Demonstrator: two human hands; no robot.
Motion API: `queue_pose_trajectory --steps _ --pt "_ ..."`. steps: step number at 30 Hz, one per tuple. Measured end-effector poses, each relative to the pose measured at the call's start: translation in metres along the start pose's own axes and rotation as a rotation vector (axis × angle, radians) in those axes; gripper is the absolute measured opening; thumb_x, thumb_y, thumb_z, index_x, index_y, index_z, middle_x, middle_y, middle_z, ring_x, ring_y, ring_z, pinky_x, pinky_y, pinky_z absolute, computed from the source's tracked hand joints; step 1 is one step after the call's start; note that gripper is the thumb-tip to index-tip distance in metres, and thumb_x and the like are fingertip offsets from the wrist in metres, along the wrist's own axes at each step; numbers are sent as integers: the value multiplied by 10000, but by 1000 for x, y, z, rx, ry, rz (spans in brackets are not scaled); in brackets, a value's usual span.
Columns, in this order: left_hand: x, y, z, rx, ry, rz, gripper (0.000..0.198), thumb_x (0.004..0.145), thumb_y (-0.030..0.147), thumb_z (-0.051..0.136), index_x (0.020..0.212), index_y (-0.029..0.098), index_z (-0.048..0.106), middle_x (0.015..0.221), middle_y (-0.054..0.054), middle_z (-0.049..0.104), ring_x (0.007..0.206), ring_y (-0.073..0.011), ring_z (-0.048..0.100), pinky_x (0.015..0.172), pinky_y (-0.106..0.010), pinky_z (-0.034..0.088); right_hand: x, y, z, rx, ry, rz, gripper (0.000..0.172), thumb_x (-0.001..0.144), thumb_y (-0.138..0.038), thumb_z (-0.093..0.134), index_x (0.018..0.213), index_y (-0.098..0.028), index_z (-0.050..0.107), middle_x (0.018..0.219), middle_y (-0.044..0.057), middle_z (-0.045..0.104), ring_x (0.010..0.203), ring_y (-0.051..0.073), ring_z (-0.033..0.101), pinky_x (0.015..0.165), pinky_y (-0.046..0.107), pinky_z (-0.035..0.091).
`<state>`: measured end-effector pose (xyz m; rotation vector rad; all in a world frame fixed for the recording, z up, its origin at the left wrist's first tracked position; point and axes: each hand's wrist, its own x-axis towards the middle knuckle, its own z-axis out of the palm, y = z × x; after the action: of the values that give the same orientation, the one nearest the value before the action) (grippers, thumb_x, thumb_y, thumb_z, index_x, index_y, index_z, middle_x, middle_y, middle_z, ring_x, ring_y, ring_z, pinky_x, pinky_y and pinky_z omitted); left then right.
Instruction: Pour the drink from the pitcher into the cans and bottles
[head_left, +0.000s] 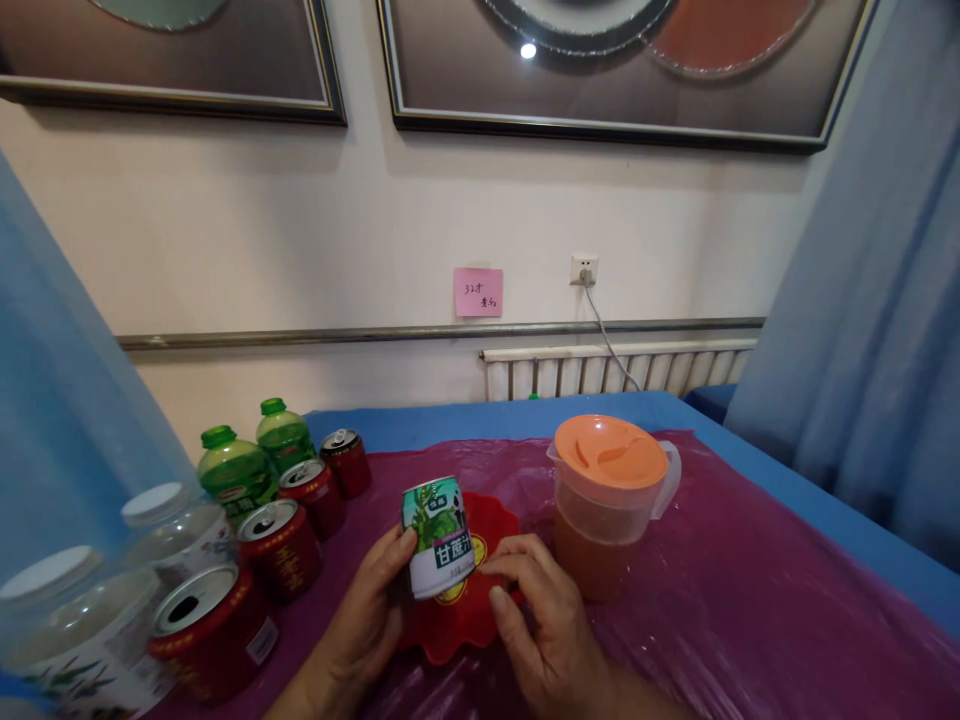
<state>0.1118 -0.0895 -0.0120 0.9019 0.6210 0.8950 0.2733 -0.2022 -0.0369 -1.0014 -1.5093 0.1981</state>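
Resting in left hand (pixel 369 612): green can (pixel 438 536)

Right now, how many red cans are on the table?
4, in a row on the left: nearest can, second can, third can, farthest can beside the green bottles. More may be hidden past the left edge. The green can in the left hand isn't counted.

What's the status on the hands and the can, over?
Left hand grips green can. Right hand fingertip touches its side. Can over red dish. Pitcher close right, red cans left.
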Motion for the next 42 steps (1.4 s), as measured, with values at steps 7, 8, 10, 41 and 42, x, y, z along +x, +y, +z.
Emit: queue_pose_trajectory --steps 7,8,10,41,42 --pt "-1 4 5 -78 3 -15 291 733 338 848 928 141 759 860 -66 822 741 -239 770 732 -314 622 9 -21 -21 2 20 -47 165 1014 -194 426 1024 -224 588 912 47 609 841 178 613 744 293 498" --pt "-1 4 5 -84 -3 -22 292 743 335 840 942 139 759 863 -73 823 752 -249 772 738 -327 625 10 -25 -26 -4 25 -61 162 1015 -200 424 999 -222 584 878 43 603 807 176 605 714 290 489" --pt "-1 4 6 -97 -23 -32 288 753 329 830 953 133 760 867 -87 823 768 -266 778 745 -345 629 10 -31 -38 -14 51 -77 165 1017 -204 424 958 -220 577 833 35 586 761 172 587 675 282 474" --pt "5 4 2 -71 -12 -4 345 665 316 911 927 140 771 841 -74 821 739 -242 778 721 -307 644 4 97 -142 357 647 630 578 704 -710 761 886 -165 695 689 -18 620 602 147 499 527 248 389" --pt "5 3 2 -55 -10 1 351 652 331 917 906 139 770 833 -74 820 731 -240 776 702 -295 640 8 97 -144 369 643 617 571 710 -708 760 872 -166 684 669 -24 601 578 135 474 512 242 367"
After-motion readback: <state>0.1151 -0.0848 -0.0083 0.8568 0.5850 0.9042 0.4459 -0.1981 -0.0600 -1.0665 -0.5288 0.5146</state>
